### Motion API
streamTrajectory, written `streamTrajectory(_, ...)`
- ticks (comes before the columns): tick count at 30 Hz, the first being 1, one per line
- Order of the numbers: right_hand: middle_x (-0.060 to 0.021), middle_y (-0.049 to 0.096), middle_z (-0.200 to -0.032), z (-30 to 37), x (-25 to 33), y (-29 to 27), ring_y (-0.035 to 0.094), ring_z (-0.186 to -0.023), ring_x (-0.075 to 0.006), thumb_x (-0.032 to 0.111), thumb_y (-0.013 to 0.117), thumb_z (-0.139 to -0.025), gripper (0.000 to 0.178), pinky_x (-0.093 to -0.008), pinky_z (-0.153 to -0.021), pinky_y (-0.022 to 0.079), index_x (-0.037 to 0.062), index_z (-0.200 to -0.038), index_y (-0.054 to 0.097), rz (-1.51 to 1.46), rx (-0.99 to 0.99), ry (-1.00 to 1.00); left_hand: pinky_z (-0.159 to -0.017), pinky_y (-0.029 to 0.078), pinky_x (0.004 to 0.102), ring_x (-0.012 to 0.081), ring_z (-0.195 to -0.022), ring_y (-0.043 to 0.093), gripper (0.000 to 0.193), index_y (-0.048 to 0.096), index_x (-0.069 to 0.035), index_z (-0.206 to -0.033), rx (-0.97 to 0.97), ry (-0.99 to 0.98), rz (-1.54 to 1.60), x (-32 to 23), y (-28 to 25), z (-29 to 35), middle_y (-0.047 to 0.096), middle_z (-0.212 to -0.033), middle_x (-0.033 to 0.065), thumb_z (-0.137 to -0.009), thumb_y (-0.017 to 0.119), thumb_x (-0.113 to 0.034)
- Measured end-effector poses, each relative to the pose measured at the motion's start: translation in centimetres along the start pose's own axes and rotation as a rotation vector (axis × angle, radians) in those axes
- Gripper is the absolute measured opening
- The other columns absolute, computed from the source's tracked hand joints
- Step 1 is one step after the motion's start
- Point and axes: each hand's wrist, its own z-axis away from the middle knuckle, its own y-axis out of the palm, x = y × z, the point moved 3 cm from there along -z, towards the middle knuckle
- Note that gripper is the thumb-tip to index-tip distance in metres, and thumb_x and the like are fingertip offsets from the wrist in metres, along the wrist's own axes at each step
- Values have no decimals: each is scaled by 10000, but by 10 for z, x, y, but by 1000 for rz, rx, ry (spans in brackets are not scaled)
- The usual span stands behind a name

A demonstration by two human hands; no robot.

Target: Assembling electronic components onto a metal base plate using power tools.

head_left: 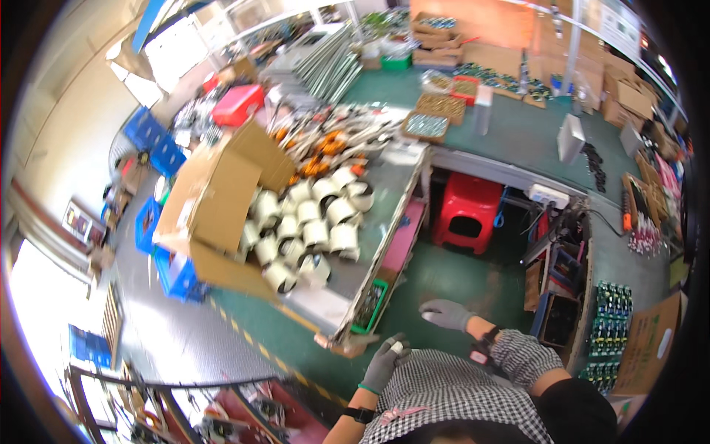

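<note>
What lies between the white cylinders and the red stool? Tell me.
From cylinders to stool in the head view: tabletop, its edge, a lower pink panel, then green floor.

Cylinders [315,232] lie on the bench [377,222], left of the stool [473,191].

Left hand [383,368] and right hand [445,315]: grey gloves. Patch [397,346] at the left fingertips: whitish, as far as blur permits reading. Apron [451,392]: small black-and-white check; the right sleeve [526,357] repeats this check. Cylindrical parts [316,232]: white with dark openings. Open carton [222,196] beside them: plain brown. Stool [473,198]: solid red. Crates [144,128] at far left: blue. Rear surface [529,144]: dark green. Floor marking [234,324]: broken yellow line on green floor [436,277]
</note>
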Motion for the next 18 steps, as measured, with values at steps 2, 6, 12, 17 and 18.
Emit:
streamTrajectory(2,-129,635,-1006,30,-39,-56,603,-948,-242,249,546,-840,342,-340,-854,458,40,-1109,582,-182,-71,374,-678,432,222,119,-801,503,405,381,20,-1283,3,-128,51,1,22,-30,511,-993,84,-912,484,-107)
streamTrajectory(6,-132,641,-992,80,-150,-122,608,-929,-236,279,537,-810,361,-333,-845,452,32,-1062,610,-191,-492,566,-806,478,336,210,-944,563,436,376,-11,-1296,143,-219,-163,-10,58,-111,540,-1093,136,-909,504,-165)
streamTrajectory(12,-122,648,-915,52,-197,-202,620,-838,-211,265,573,-791,348,-319,-778,476,11,-1024,626,-408,-574,591,-601,422,248,138,-687,473,338,429,16,-1199,291,-312,94,-57,111,-261,515,-956,105,-874,480,-65)
streamTrajectory(17,-95,650,-910,22,-210,-260,616,-818,-175,253,559,-827,337,-320,-758,480,28,-1073,607,-566,-556,596,-642,466,298,171,-748,546,338,474,-52,-1191,201,13,-286,-175,203,-351,556,-959,79,-872,526,-153)
streamTrajectory(18,-95,650,-910,20,-211,-273,616,-818,-175,253,559,-827,337,-320,-758,480,28,-1073,607,-580,-566,609,-692,472,326,179,-825,561,357,490,-76,-1191,224,31,-275,-191,201,-376,566,-977,54,-861,569,-188)
